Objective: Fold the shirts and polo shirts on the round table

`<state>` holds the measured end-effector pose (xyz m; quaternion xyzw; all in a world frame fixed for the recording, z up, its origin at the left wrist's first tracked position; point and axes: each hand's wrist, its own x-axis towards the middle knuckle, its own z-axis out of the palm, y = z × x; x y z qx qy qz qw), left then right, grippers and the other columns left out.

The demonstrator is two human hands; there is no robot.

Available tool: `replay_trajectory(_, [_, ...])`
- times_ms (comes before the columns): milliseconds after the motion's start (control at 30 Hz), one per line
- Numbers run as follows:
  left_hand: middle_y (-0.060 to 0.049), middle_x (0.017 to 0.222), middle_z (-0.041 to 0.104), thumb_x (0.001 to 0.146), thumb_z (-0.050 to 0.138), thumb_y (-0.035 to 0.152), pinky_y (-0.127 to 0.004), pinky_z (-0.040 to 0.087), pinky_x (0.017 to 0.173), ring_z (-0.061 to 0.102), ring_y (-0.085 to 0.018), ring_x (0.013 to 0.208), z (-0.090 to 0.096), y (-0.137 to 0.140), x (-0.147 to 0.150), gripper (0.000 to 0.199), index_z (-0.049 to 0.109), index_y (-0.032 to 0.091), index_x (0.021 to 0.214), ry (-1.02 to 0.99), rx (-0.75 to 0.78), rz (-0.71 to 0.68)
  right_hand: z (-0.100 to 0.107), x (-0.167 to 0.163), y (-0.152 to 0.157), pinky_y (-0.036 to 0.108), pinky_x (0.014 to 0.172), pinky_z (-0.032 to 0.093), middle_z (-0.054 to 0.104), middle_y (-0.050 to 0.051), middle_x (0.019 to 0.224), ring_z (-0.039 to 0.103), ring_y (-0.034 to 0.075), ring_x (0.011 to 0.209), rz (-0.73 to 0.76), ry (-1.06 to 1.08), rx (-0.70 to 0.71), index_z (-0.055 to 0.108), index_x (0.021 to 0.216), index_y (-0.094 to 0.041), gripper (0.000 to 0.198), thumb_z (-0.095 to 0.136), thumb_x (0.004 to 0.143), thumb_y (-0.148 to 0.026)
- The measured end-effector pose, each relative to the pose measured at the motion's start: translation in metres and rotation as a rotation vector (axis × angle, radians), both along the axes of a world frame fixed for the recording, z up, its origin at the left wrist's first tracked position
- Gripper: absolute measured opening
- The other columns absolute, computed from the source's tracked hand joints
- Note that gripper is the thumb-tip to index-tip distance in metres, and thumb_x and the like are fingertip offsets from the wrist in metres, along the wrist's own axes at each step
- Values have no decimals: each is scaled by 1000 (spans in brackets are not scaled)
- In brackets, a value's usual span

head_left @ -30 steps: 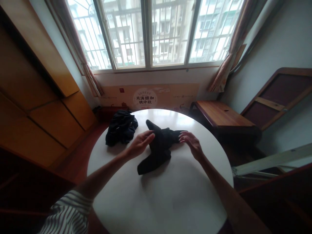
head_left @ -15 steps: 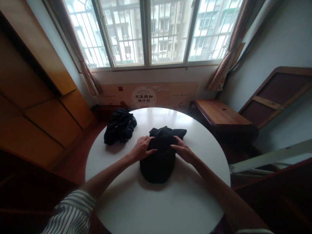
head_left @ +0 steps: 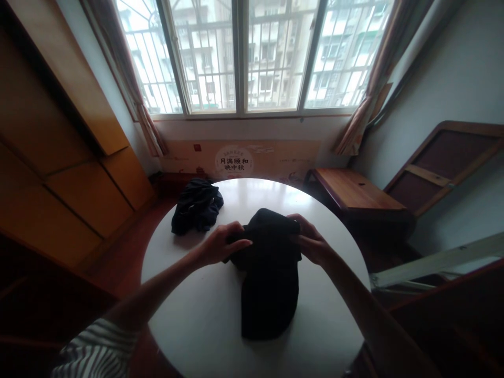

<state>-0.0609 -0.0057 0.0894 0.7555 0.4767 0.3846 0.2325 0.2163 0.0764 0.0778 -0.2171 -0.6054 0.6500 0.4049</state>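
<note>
A black garment (head_left: 270, 294) lies over the middle of the white round table, its lower part hanging smooth toward me and its upper part bunched. My left hand (head_left: 224, 242) pinches the garment's left edge between thumb and fingers. On the opposite side, my right hand (head_left: 311, 240) grips the right edge, with some fingertips hidden by the cloth. What kind of garment it is cannot be made out. A crumpled pile of dark clothing (head_left: 197, 206) rests at the table's far left, touched by neither hand.
The white round table (head_left: 189, 315) stands before a barred window (head_left: 271, 63). A low wooden table (head_left: 358, 189) is beyond it at right, near a leaning framed panel (head_left: 444, 163). Wooden cabinets (head_left: 86, 194) line the left side.
Both hands have taken the black garment by its sides and moved apart. Its upper part is spread wider, and its lower part reaches nearer to me. The dark pile lies unchanged.
</note>
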Motion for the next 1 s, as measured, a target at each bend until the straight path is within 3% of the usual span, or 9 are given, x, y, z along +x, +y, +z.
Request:
replay_trajectory(100, [2, 72, 59, 90, 57, 51, -22, 43, 60, 53, -12, 63, 36, -15, 1, 33, 63, 19, 93, -182, 61, 49, 40, -5, -9, 23, 46, 42, 58, -2, 74, 53, 13, 57, -52, 28, 119, 61, 105, -27, 41, 79, 69, -37])
replay_trajectory(200, [-2, 89, 64, 82, 70, 50, -24, 48, 67, 60, -15, 76, 34, -8, 1, 54, 56, 21, 125, -217, 5, 101, 59, -20, -1, 22, 49, 45, 64, -2, 82, 57, 13, 61, -129, 66, 138, 58, 109, -27, 46, 80, 69, -34])
replay_trajectory(267, [-7, 99, 66, 72, 78, 51, -27, 50, 69, 63, -18, 81, 10, 3, 3, 74, 51, 19, 134, -125, -166, 93, 53, -30, 10, 22, 51, 47, 67, -1, 83, 59, 13, 62, -187, 17, 63, 57, 107, -24, 46, 80, 68, -34])
replay_trajectory(367, [-8, 89, 68, 79, 68, 55, -29, 48, 66, 62, -19, 74, -34, 14, 9, 54, 66, 13, 112, 42, -420, 1, 24, -36, 22, 26, 53, 52, 70, 2, 82, 64, 16, 64, -178, -146, -102, 59, 110, -19, 52, 84, 66, -34])
replay_trajectory(467, [-7, 87, 69, 88, 57, 53, -28, 46, 68, 60, -18, 74, -58, 14, 11, 43, 70, 13, 97, 41, -381, 6, -10, -25, 24, 33, 70, 58, 73, 5, 94, 69, 22, 82, 1, -282, -86, 61, 116, -19, 70, 91, 53, -24])
replay_trajectory(567, [-5, 87, 67, 92, 48, 56, -25, 43, 60, 56, -14, 67, -57, 9, 3, 48, 69, 14, 102, -39, -379, 58, -32, -5, 20, 40, 82, 57, 73, 6, 100, 68, 27, 93, 84, -371, 70, 68, 111, -18, 66, 93, 50, -24])
replay_trajectory(733, [-2, 84, 63, 68, 76, 61, -24, 44, 60, 56, -15, 68, -48, 0, -16, 69, 66, 17, 121, 225, -458, 14, -38, 15, 13, 48, 88, 53, 74, 7, 90, 68, 28, 92, 32, -382, 186, 75, 101, -14, 42, 72, 78, -49])
replay_trajectory(900, [-8, 107, 66, 87, 64, 41, -29, 49, 81, 63, -19, 89, -43, -10, -15, 27, 74, 20, 101, 227, -262, -142, -28, 25, 4, 39, 73, 55, 72, 6, 81, 66, 25, 79, -53, -339, 278, 73, 108, -17, 44, 66, 84, -53])
replay_trajectory(1000, [-6, 98, 70, 93, 57, 33, -28, 51, 78, 65, -18, 85, -33, -17, -13, 25, 72, 20, 107, 90, -244, -117, -18, 30, 2, 34, 65, 54, 70, 4, 78, 64, 20, 70, -116, -270, 289, 72, 107, -18, 40, 68, 84, -50])
